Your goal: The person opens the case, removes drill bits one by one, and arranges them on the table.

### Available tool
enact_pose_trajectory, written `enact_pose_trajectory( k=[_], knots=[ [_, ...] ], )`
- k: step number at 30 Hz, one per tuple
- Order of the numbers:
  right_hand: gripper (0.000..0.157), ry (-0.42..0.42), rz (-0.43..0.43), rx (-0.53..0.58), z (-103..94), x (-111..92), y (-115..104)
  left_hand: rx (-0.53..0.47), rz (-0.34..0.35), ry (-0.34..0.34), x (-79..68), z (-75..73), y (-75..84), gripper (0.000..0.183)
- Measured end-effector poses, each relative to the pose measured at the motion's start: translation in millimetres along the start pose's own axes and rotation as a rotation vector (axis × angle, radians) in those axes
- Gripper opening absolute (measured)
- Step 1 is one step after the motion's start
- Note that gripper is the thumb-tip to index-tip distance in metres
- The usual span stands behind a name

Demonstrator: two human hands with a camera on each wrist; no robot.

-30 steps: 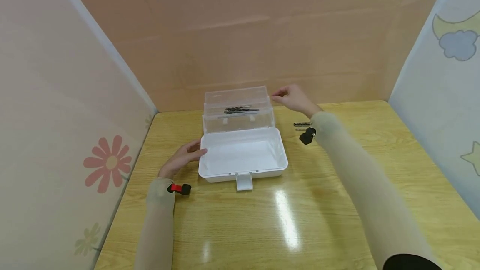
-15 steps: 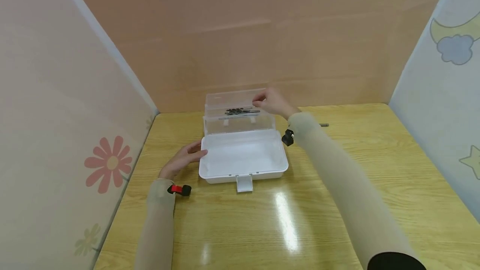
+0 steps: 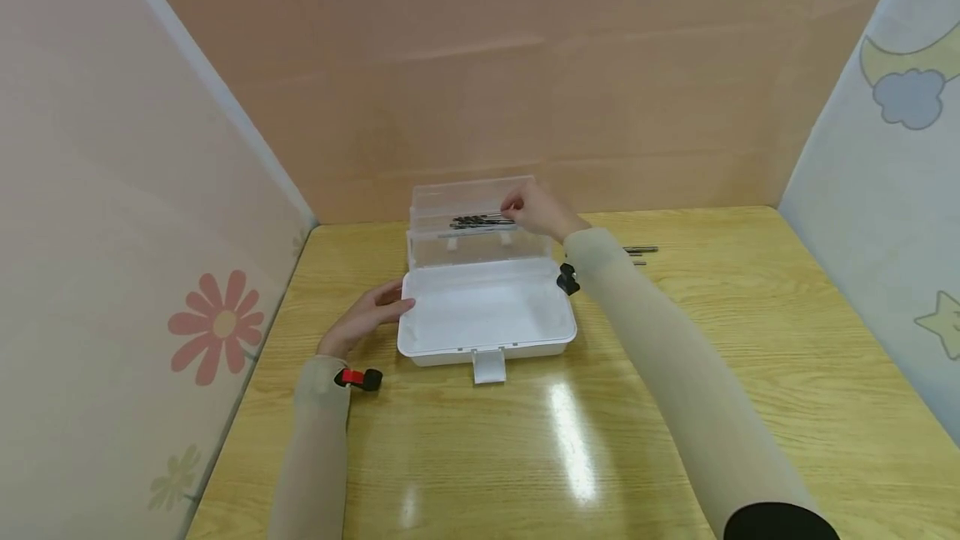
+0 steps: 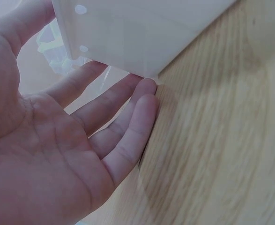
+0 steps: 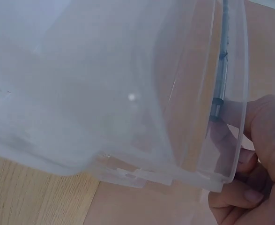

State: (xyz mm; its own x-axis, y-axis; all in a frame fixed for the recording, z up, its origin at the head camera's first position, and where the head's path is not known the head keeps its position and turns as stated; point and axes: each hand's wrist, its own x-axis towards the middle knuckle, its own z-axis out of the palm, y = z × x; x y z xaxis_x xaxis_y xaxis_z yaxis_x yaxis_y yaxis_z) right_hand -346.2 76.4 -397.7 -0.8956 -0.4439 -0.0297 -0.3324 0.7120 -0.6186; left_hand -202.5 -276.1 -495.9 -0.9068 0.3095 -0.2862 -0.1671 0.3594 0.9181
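Note:
A white plastic storage box (image 3: 487,315) stands unfolded on the table, its clear lid and trays (image 3: 480,250) raised at the back. Several dark drill bits (image 3: 472,222) lie bunched in an upper clear tray. My left hand (image 3: 365,317) holds the box's left side, thumb over the rim; in the left wrist view its fingers (image 4: 132,126) reach along the outer wall. Over the right end of the upper tray, my right hand (image 3: 542,211) pinches a drill bit by its shank (image 5: 218,103), partly seen through the clear plastic.
More drill bits (image 3: 640,249) lie on the wooden table (image 3: 750,340) right of the box, partly hidden by the right sleeve. A front latch (image 3: 489,366) hangs down from the box. A brown back panel (image 3: 480,65) and printed side panels enclose the table.
My right hand has moved left, from beside the raised trays to over the upper tray, and lowered slightly to the bits there. The left hand and the box stay in place.

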Motion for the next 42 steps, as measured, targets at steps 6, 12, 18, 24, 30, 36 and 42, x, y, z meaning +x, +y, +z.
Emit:
enact_pose_trajectory(
  k=[6,12,18,24,30,36,42],
  knots=[
    [0.024,-0.011,0.020,-0.001,1.0,0.6,-0.5,-0.009,0.009,-0.008,-2.0,0.1,1.6,0.078],
    [0.019,0.005,0.016,-0.030,2.7,-0.1,-4.4,-0.007,0.013,-0.006,-3.7,0.0,0.8,0.078],
    [0.017,0.016,-0.002,-0.036,5.5,0.9,-7.3,-0.014,-0.005,0.003,-5.4,-1.1,0.5,0.079],
    [0.017,0.023,-0.013,-0.046,7.2,2.6,-5.6,-0.014,-0.004,0.001,-5.2,-2.4,-0.7,0.078],
    [0.019,0.013,0.012,-0.053,5.1,0.2,-4.6,-0.005,-0.006,0.007,-3.8,-0.4,0.0,0.079],
    [0.019,0.013,0.041,-0.036,6.4,0.7,-5.2,-0.008,-0.014,0.008,-4.2,-0.1,0.3,0.081],
    [0.018,0.017,0.026,-0.022,8.7,3.3,-6.0,0.003,-0.022,0.015,-3.0,-1.7,-3.1,0.079]
  ],
)
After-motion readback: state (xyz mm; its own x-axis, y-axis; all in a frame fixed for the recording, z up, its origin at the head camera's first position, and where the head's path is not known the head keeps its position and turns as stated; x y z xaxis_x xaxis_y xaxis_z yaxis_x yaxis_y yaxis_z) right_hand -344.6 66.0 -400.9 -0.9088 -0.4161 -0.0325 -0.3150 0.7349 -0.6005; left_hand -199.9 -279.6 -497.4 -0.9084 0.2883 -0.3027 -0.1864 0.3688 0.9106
